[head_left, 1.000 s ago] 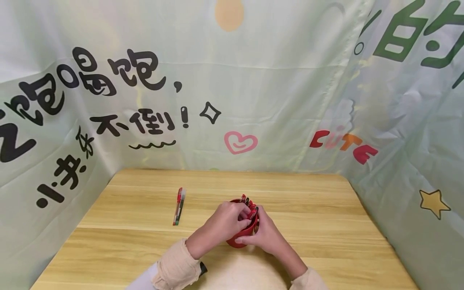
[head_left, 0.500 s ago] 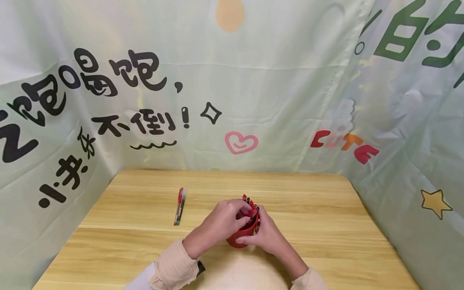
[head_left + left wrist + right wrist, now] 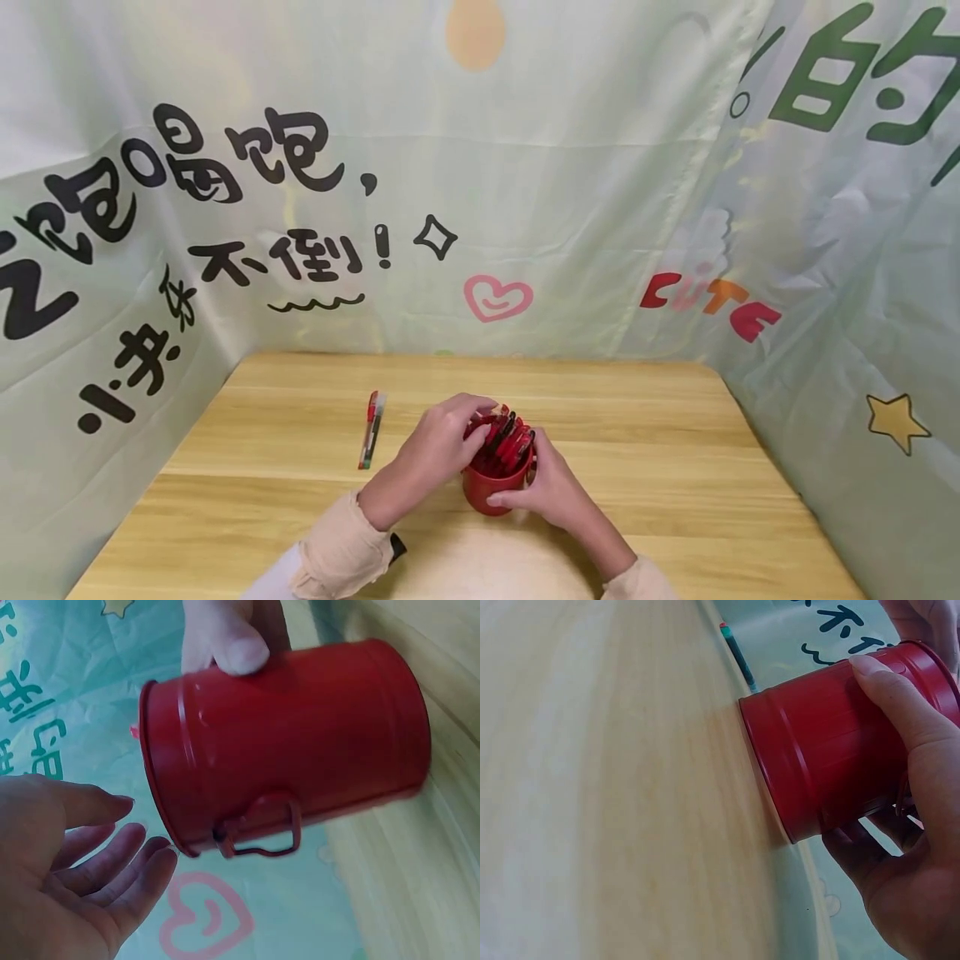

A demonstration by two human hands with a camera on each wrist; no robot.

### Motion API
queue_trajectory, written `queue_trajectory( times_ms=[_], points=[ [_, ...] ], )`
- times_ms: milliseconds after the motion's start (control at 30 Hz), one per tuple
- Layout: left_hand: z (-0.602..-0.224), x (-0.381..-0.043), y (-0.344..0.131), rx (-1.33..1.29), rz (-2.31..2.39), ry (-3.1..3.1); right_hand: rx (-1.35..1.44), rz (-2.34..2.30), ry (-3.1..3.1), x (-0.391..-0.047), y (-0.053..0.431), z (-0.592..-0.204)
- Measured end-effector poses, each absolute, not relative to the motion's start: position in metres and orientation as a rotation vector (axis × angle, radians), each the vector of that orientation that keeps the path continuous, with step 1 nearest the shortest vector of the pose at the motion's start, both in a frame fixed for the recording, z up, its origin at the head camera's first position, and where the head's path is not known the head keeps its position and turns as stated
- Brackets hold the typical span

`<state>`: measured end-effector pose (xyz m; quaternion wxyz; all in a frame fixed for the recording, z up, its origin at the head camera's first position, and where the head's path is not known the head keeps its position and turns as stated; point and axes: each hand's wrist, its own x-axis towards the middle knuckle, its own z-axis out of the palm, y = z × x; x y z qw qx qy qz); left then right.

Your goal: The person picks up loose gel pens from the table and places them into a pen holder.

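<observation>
Glossy red cylindrical cup with a side handle (image 3: 482,490) stands on the pale wood-grain worktop (image 3: 637,450), containing a bunch of red and black pens (image 3: 513,442). Right hand (image 3: 557,493): grip closed round the cup's right side. Left hand (image 3: 437,443): grip spread, fingers loosely curved at the cup's left rim. Two slim pens (image 3: 372,429), one red-capped, lie left of the cup.

Head: looked forward and down over the wooden tabletop (image 3: 660,467), farthest off
Left wrist: faced the red pen cup (image 3: 322,735), close
Right wrist: sat similarly near
Both wrists: shared its outer wall
</observation>
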<state>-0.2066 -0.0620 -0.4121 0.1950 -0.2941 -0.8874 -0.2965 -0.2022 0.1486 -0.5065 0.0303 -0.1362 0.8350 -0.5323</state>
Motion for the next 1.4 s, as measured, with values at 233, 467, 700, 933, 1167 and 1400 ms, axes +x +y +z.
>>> queue_trajectory(
  times_ms=[233,467,700,933,1167,1400],
  points=[
    [-0.418,-0.215,-0.076,-0.769,-0.767,-2.480,-0.404,-1.624,2.594,-0.202,0.148,-0.505],
    [-0.427,-0.225,-0.091,-0.698,-0.723,-2.501,-0.387,-1.635,2.591,-0.201,0.148,-0.505],
    [-0.437,-0.235,-0.104,-0.629,-0.690,-2.485,-0.383,-1.634,2.595,-0.201,0.148,-0.505],
    [-0.446,-0.245,-0.119,-0.562,-0.666,-2.529,-0.385,-1.635,2.595,-0.201,0.147,-0.505],
    [-0.456,-0.252,-0.136,-0.512,-0.648,-2.582,-0.395,-1.638,2.594,-0.202,0.147,-0.507],
    [-0.465,-0.258,-0.152,-0.457,-0.679,-2.618,-0.390,-1.623,2.610,-0.201,0.146,-0.506]
  ],
)
